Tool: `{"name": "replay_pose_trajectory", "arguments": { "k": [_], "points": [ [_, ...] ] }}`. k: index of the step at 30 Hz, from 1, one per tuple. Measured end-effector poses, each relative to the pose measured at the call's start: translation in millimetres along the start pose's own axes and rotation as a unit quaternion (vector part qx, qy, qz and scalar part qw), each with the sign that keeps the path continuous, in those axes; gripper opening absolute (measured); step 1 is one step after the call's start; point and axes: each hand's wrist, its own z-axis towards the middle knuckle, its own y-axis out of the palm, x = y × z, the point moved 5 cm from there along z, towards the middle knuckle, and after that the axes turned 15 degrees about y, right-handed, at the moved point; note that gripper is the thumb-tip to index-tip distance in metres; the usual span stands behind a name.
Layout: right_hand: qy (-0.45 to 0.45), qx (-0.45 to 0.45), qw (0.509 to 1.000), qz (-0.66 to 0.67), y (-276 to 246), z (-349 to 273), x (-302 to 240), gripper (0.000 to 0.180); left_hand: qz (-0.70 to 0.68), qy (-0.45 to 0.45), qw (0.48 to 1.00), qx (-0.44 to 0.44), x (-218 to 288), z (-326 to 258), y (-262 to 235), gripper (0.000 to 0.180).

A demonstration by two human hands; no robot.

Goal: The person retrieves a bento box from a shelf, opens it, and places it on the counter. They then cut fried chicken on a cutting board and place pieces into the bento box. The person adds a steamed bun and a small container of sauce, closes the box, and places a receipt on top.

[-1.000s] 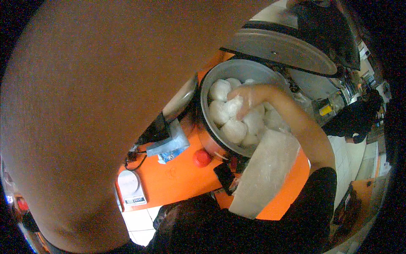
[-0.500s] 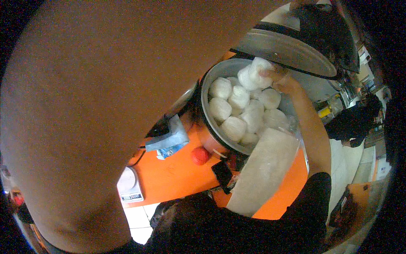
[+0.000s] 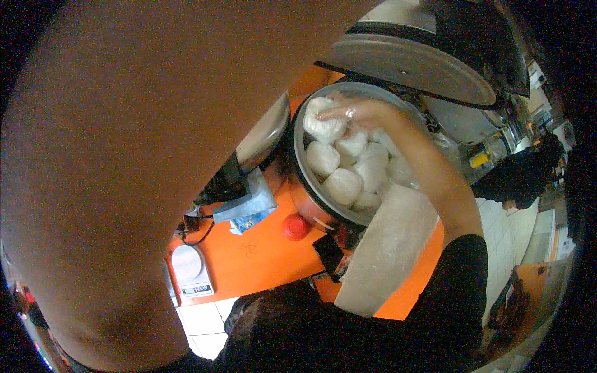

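Observation:
My right hand [image 3: 359,113] reaches into a big round metal pot [image 3: 297,163] on the orange counter [image 3: 261,261]. Its fingers are closed on a white wrapped ball [image 3: 322,125] at the pot's far left side, just under the rim. Several more white wrapped balls [image 3: 343,185] fill the pot below it. My right forearm crosses the pot's right side, with a black sleeve lower down. A large bare arm [image 3: 137,161], very close to the camera, covers the left half of the view. My left hand is hidden.
The pot's round metal lid [image 3: 410,62] stands open behind it. A white slab [image 3: 388,248] leans at the pot's near side. A red cap [image 3: 295,227], a blue-and-white packet [image 3: 249,206], a small black object [image 3: 328,252] and a white kitchen scale [image 3: 191,270] lie on the counter. Someone in dark clothes [image 3: 522,180] is at right.
My right hand lifted a white ball out of the middle of the pot, carried it up by the far rim, then moved it across to the pot's far left side.

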Motion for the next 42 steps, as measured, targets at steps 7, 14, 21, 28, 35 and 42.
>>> {"name": "replay_pose_trajectory", "arguments": {
  "k": [7,14,21,28,35,42],
  "points": [
    [0.014,-0.025,0.999,-0.016,3.0,11.4,1.6,0.095,-0.002,0.005,1.0,0.0,0.6,-1.4,1.1,0.08],
    [-0.009,-0.064,0.998,-0.019,15.7,-11.2,4.5,0.101,-0.006,0.008,1.0,0.001,0.4,-1.3,3.4,0.08],
    [-0.132,0.103,0.929,-0.329,30.1,-19.4,-18.0,0.087,-0.009,0.007,1.0,0.007,-0.3,4.5,7.9,0.081],
    [-0.127,0.049,0.986,0.092,7.2,-33.8,23.7,0.084,-0.071,-0.008,0.996,-0.049,-9.6,13.9,12.9,0.08],
    [-0.153,0.295,0.928,0.168,-52.1,-166.3,104.6,0.082,-0.063,-0.009,0.998,0.005,-20.4,-2.6,14.5,0.072],
    [-0.184,0.472,0.796,0.332,19.4,-321.8,231.9,0.079,0.007,0.127,0.97,-0.206,-66.2,-69.9,41.1,0.038]
  ]
}}
